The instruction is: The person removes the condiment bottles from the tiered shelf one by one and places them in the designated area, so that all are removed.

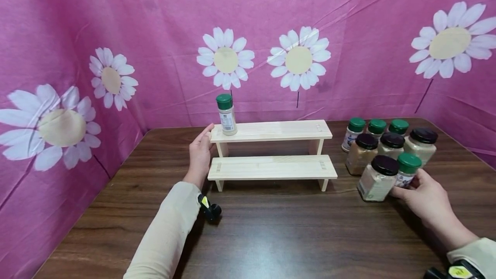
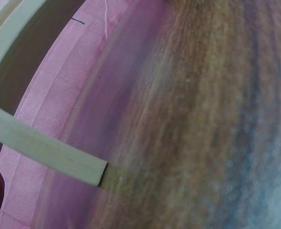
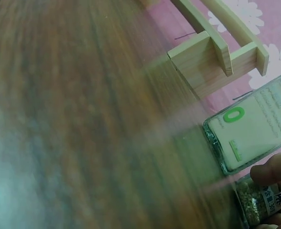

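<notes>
In the head view a pale two-tier wooden shelf (image 1: 273, 168) stands on the table. My left hand (image 1: 199, 154) holds the left end of its upper tier. A green-capped spice jar (image 1: 227, 115) with a white label stands upright on that tier, just above the hand. Off to the right, my right hand (image 1: 424, 195) grips another green-capped spice jar (image 1: 409, 165), fingers around its lower part. The right wrist view shows grainy contents in this jar (image 3: 251, 200) and my thumb across it. A square black-capped jar (image 1: 377, 180) stands directly beside it.
Behind the gripped jar, several more jars crowd together, among them a black-capped jar (image 1: 361, 154) and a green-capped one (image 1: 352, 134). The brown wooden table (image 1: 267, 236) ends at a pink cloth backdrop (image 1: 263, 3) with white daisies.
</notes>
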Available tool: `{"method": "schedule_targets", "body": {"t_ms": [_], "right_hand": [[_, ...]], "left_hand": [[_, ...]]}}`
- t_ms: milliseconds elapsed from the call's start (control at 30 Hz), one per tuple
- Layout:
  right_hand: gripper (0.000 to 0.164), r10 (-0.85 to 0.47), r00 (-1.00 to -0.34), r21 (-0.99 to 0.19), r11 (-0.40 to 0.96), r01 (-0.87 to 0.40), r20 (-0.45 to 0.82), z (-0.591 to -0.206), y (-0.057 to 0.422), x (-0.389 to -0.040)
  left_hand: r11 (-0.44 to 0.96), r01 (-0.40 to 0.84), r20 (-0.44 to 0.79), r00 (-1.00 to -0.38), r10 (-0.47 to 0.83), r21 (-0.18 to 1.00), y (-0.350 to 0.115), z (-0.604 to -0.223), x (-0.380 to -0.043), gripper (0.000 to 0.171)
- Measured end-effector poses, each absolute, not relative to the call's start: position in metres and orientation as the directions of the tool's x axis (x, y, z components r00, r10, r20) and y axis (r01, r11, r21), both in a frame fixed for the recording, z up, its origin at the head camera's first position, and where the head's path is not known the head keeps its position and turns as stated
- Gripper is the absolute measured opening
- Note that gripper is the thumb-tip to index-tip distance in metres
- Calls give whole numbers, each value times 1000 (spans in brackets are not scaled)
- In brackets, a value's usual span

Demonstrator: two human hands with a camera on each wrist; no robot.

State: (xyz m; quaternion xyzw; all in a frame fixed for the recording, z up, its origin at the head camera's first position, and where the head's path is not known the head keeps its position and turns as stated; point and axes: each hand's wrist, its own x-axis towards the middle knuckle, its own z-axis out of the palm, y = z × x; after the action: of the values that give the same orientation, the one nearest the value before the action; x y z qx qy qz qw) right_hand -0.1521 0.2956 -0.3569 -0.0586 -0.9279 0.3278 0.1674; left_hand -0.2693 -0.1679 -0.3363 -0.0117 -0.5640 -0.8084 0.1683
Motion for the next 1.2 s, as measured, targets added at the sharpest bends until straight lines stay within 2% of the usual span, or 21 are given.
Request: {"method": "schedule_targets", "body": {"t_ms": [200, 367, 500, 633, 733, 867, 1200], "right_hand": [[46, 211, -946, -625, 781, 12, 246, -357, 297, -151], [46, 205, -943, -729, 683, -53, 262, -354, 302, -152], [64, 207, -938, -816, 567, -116, 278, -345, 307, -151], [79, 222, -940, -807, 584, -84, 258, -323, 305, -150], [80, 252, -935, -804, 592, -54, 248, -303, 301, -150], [77, 283, -921, -840, 537, -78, 267, -282, 295, -152], [75, 202, -926, -845, 502, -182, 320, -240, 270, -166]], "left_hand": [[-308, 282, 206, -944, -257, 909, -167, -336, -269, 40], [-301, 278, 206, -946, -251, 912, -167, -335, -268, 39], [-284, 260, 194, -951, -241, 923, -167, -337, -267, 39], [-287, 270, 201, -948, -248, 919, -168, -338, -268, 40], [-297, 282, 209, -944, -255, 912, -169, -338, -269, 40], [-307, 279, 204, -945, -255, 910, -170, -338, -269, 40], [-303, 277, 201, -945, -260, 912, -168, -337, -269, 41]]}}
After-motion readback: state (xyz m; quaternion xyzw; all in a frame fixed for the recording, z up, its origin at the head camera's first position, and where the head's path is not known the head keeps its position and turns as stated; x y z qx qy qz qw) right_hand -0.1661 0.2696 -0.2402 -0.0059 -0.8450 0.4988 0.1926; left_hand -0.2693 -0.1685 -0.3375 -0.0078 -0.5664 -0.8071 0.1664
